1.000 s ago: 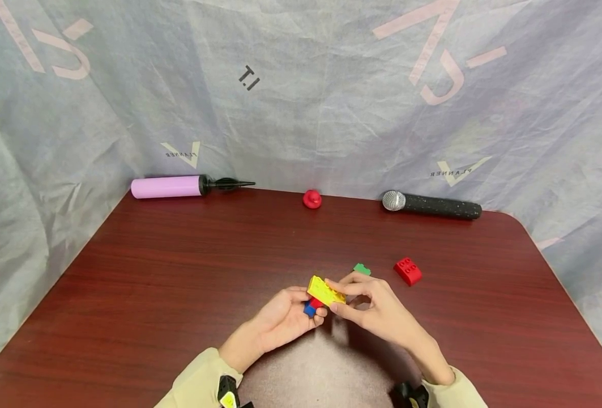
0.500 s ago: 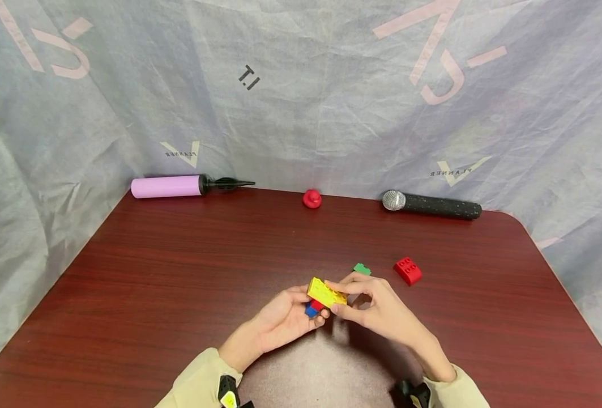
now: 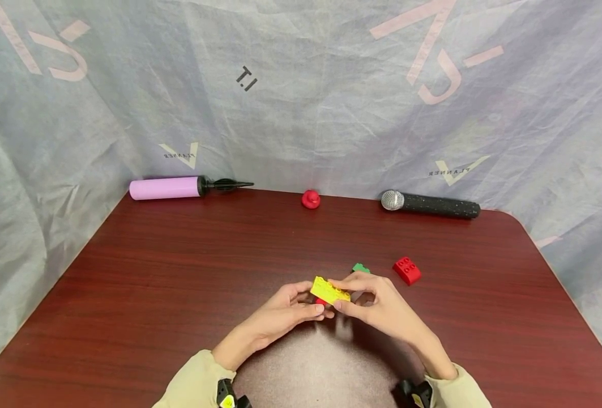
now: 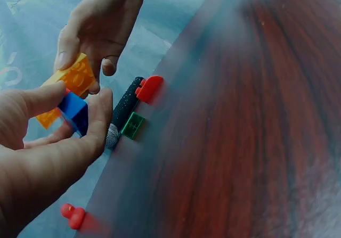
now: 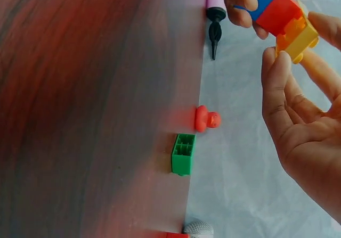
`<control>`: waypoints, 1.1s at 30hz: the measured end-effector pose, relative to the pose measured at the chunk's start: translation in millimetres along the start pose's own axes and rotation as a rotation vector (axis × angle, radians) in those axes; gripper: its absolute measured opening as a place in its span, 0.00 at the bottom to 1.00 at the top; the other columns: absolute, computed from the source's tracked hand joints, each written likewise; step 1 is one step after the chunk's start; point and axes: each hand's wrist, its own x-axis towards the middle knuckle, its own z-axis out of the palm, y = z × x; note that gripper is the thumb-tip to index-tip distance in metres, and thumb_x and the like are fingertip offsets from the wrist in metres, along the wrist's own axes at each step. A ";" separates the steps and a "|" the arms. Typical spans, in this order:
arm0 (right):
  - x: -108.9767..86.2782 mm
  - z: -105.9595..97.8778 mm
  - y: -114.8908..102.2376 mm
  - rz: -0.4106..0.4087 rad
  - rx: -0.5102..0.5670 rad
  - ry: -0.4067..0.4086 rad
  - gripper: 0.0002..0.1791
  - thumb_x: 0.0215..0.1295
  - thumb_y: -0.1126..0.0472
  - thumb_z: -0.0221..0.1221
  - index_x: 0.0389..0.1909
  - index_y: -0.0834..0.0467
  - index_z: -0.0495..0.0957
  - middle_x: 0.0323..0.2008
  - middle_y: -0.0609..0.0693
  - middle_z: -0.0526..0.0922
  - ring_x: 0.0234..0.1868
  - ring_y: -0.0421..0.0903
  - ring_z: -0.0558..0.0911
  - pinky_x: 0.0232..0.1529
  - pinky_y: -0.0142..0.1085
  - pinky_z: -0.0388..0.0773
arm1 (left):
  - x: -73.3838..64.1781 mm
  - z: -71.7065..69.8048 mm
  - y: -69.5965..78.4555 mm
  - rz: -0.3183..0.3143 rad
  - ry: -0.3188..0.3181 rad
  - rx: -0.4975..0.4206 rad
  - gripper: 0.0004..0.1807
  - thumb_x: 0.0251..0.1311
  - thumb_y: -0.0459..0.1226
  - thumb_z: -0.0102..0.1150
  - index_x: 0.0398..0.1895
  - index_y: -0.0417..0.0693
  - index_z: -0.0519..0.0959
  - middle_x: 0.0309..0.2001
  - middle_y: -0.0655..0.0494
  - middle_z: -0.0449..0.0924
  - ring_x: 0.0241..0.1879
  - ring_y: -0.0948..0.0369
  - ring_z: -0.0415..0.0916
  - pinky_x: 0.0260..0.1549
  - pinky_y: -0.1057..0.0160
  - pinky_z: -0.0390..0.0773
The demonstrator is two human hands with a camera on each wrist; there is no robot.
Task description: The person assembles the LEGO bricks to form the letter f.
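My left hand (image 3: 280, 311) pinches a blue brick (image 4: 74, 111) between thumb and fingers. A red brick (image 5: 278, 13) sits against the blue one, forming a small stack. My right hand (image 3: 382, 306) holds a long yellow brick (image 3: 329, 291) by its edges, thumb on the near side and fingers on the far side. In the right wrist view the yellow brick's underside meets the red brick, at a slight angle. The head view shows only a bit of red under the yellow brick; the left thumb hides the blue. Both hands are over the table's front middle.
Behind the right hand lie a green brick (image 3: 361, 268) and a red brick with studs (image 3: 407, 271). Along the table's back edge are a pink pump (image 3: 165, 188), a red rubber duck (image 3: 311, 199) and a black microphone (image 3: 433, 205). A grey cloth (image 3: 301, 113) hangs behind.
My left thumb has come up over the blue and red bricks, covering the blue in the head view. The yellow brick has shifted slightly right; the right hand keeps its hold.
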 end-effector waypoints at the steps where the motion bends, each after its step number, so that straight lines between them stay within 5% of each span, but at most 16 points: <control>1: 0.0 -0.1 -0.5 -0.002 0.005 -0.006 0.21 0.57 0.59 0.70 0.53 0.52 0.83 0.40 0.41 0.83 0.36 0.39 0.80 0.32 0.33 0.80 | 0.3 0.9 -0.2 0.010 -0.005 0.006 0.24 0.68 0.28 0.54 0.65 0.30 0.64 0.51 0.41 0.78 0.49 0.59 0.80 0.52 0.62 0.77; 7: 0.8 -1.2 -1.7 -0.009 0.044 -0.062 0.21 0.57 0.58 0.70 0.53 0.52 0.83 0.38 0.43 0.82 0.38 0.39 0.78 0.33 0.34 0.81 | 0.9 3.9 -0.1 0.027 -0.046 0.019 0.25 0.66 0.26 0.55 0.65 0.32 0.63 0.52 0.45 0.79 0.52 0.58 0.78 0.53 0.64 0.76; 14: 0.1 -7.6 6.3 0.016 0.001 -0.064 0.18 0.67 0.55 0.62 0.57 0.51 0.79 0.49 0.48 0.84 0.44 0.41 0.82 0.41 0.36 0.81 | 1.5 4.0 -3.7 0.002 -0.045 0.057 0.22 0.66 0.26 0.54 0.62 0.33 0.64 0.53 0.43 0.78 0.53 0.54 0.78 0.50 0.66 0.76; 23: 3.5 -29.1 23.6 0.246 -0.173 0.199 0.22 0.69 0.55 0.59 0.59 0.62 0.74 0.41 0.52 0.85 0.40 0.46 0.84 0.38 0.35 0.78 | -0.8 4.5 -5.5 -0.028 -0.004 0.103 0.20 0.65 0.26 0.56 0.58 0.33 0.67 0.51 0.42 0.81 0.51 0.56 0.78 0.47 0.69 0.74; 28: 11.0 -32.1 32.6 0.382 -0.230 0.150 0.27 0.68 0.55 0.60 0.60 0.70 0.71 0.42 0.57 0.84 0.39 0.47 0.85 0.36 0.37 0.78 | -0.4 7.0 -4.7 -0.034 -0.007 0.110 0.19 0.65 0.26 0.56 0.58 0.34 0.67 0.49 0.43 0.81 0.51 0.56 0.78 0.47 0.69 0.74; 33: 19.8 -30.8 37.2 0.416 -0.293 0.089 0.24 0.66 0.57 0.62 0.55 0.71 0.75 0.43 0.60 0.84 0.39 0.47 0.83 0.38 0.40 0.80 | -0.2 9.0 -4.8 -0.036 -0.008 0.107 0.18 0.64 0.25 0.56 0.57 0.34 0.68 0.48 0.44 0.81 0.49 0.57 0.79 0.46 0.69 0.74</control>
